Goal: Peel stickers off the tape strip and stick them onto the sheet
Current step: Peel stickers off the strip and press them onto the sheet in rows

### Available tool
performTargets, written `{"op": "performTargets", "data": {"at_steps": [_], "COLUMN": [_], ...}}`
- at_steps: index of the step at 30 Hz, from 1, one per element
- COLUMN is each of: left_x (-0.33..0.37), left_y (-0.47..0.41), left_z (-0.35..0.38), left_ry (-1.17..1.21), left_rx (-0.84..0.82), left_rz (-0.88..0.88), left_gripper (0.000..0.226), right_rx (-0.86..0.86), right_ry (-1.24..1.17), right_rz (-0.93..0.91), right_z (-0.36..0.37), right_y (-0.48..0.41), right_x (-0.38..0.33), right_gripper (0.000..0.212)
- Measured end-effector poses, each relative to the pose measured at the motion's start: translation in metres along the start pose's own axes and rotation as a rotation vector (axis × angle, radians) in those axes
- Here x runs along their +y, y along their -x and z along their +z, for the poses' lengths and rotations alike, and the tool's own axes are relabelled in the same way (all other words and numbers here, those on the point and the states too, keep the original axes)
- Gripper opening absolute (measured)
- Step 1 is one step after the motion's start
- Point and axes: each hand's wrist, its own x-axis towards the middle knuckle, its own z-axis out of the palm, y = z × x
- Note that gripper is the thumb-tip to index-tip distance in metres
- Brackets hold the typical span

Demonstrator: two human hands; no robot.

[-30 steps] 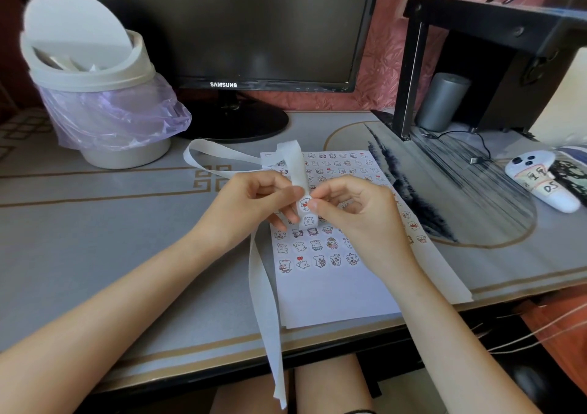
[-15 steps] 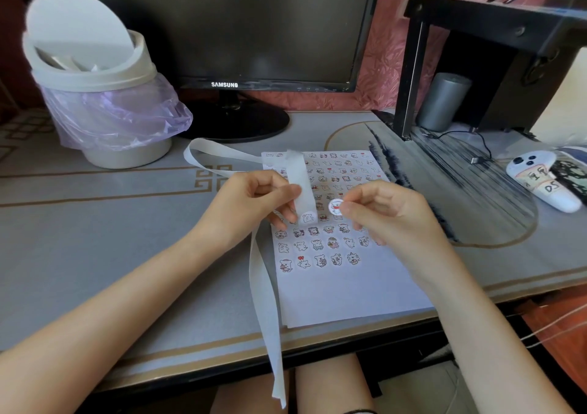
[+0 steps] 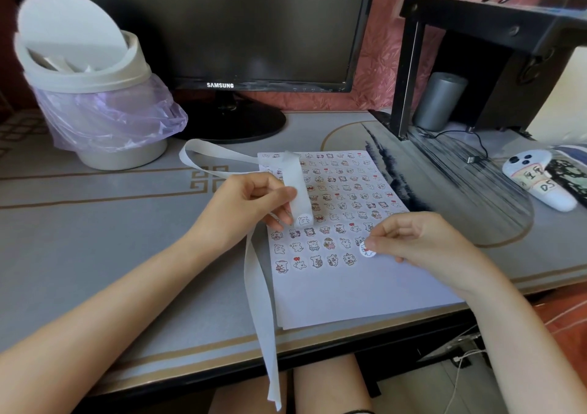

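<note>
A white sheet (image 3: pixel 355 290) lies on the desk, its upper part covered with rows of small cartoon stickers. My left hand (image 3: pixel 251 202) pinches a long white tape strip (image 3: pixel 297 185) above the sheet; a sticker shows at the strip's bend, and the empty tail hangs over the desk's front edge. My right hand (image 3: pixel 422 242) holds one round sticker (image 3: pixel 367 250) between thumb and forefinger, low over the sheet at the right end of the bottom sticker row. Whether the sticker touches the paper I cannot tell.
A white swing-lid bin (image 3: pixel 92 96) with a purple bag stands at the back left. A dark monitor (image 3: pixel 241 32) is behind the sheet, a black stand (image 3: pixel 470 48) with a grey cylinder (image 3: pixel 440 101) at the back right, and a white controller (image 3: pixel 540 178) at the right.
My right hand peeled a round sticker off the strip and carried it down and right to the bottom sticker row. My left hand kept its hold on the strip.
</note>
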Motion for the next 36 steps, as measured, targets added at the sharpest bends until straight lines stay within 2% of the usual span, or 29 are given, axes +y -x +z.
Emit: {"op": "performTargets", "data": {"at_steps": [8,36], "left_x": [0.000,-0.001], "left_y": [-0.001,-0.001], "left_z": [0.000,-0.001], "left_ry": [-0.003,-0.001], "left_rx": [0.003,-0.002], "left_rz": [-0.005,0.005], "left_gripper": [0.019,0.019], "right_rx": [-0.038,-0.007], "right_ry": [0.023,0.122], "right_rz": [-0.010,-0.059], "right_z": [0.002,0.004], "right_y": [-0.001,-0.006], "right_x": [0.003,0.011], "right_gripper": [0.006,0.009]}}
